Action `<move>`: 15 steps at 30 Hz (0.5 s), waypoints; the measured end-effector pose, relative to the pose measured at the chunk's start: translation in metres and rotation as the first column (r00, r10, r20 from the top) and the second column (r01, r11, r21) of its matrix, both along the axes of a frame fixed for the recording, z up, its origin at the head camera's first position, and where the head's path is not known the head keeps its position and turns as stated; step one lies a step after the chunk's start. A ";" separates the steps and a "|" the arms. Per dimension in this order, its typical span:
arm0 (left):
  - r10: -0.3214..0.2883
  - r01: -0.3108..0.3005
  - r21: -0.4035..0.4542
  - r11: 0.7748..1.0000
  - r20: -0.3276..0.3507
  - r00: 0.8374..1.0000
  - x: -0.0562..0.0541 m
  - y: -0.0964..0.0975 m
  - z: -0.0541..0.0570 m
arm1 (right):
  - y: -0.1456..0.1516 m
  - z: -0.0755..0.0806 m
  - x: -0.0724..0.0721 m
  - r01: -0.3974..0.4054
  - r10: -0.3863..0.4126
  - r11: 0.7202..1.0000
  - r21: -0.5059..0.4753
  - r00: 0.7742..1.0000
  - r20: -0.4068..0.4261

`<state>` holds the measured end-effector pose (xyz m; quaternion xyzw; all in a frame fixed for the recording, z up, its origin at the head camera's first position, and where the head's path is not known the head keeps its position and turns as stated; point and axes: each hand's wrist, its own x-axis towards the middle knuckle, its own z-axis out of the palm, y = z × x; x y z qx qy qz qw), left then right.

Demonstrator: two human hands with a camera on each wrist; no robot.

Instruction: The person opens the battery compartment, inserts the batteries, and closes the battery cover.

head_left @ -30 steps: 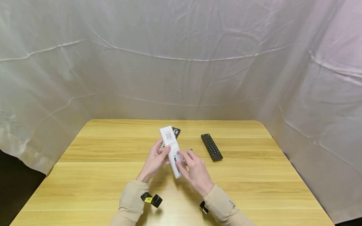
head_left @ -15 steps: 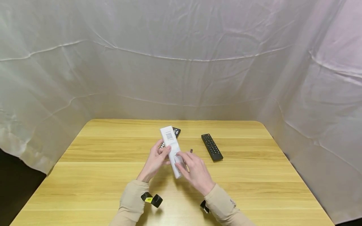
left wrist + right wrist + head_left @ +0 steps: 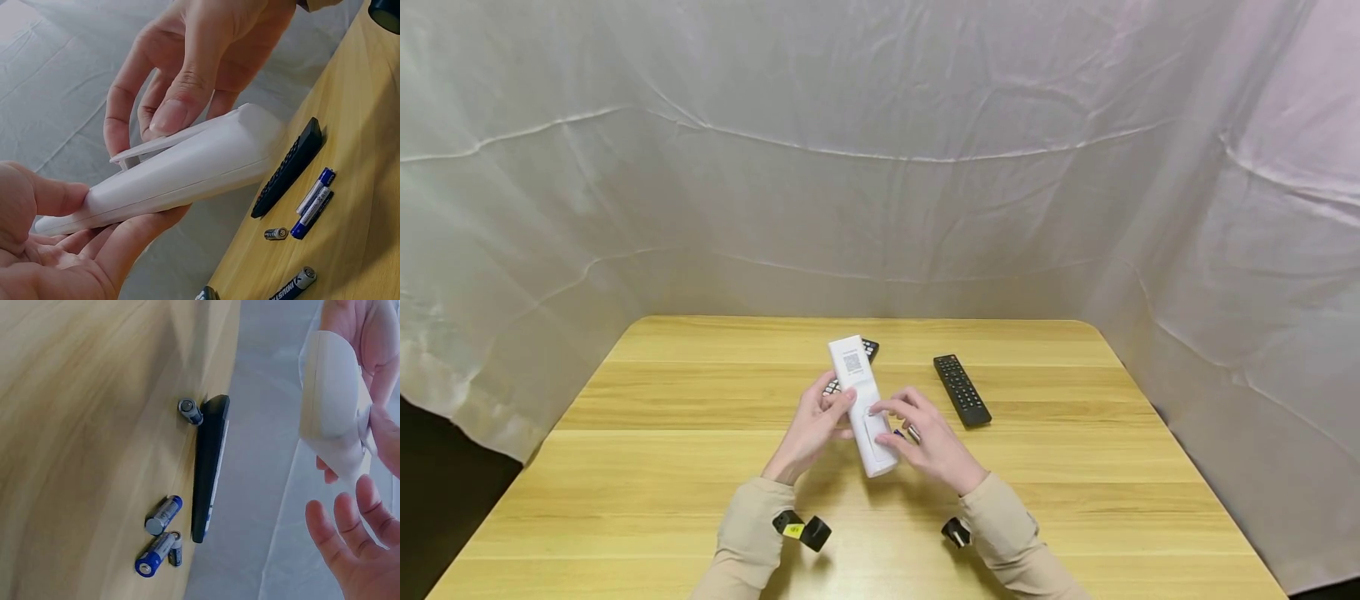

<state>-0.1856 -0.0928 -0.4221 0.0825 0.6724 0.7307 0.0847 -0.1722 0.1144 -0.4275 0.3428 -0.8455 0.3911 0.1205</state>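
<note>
White remote (image 3: pixel 181 181): is tilting in mid-air above the worktop (image 3: pixel 700 508), its back and printed code facing up.
Left hand (image 3: pixel 808 425): its grip is clasping the white remote, thumb on the back, fingers underneath.
Right hand (image 3: pixel 936 446): its grip is pinching the battery cover (image 3: pixel 184 133) at the white remote's back.
Battery compartment (image 3: pixel 149 158): is gaping at one raised end of the battery cover; what it is holding cannot be seen.
Blue-and-silver batteries (image 3: pixel 311 215): two are lying together on the worktop, below and right of the white remote.
Dark batteries (image 3: pixel 294 286): two are lying lower than the white remote, outside its compartment.
White-keyed black remote (image 3: pixel 871 348): is lying beyond the white remote, partly hidden by it.
Other black remote (image 3: pixel 962 392): is lying right of the white remote.
</note>
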 end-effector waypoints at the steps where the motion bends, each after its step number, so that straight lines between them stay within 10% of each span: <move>1: -0.004 0.004 0.002 1.000 0.003 1.000 0.000 0.000 0.000 | 0.000 0.000 0.000 -0.004 0.004 1.000 -0.004 1.000 0.010; 15: -0.050 0.050 0.020 0.999 -0.007 0.999 0.000 -0.001 0.002 | 0.002 0.001 0.000 -0.025 0.025 1.000 -0.004 1.000 0.005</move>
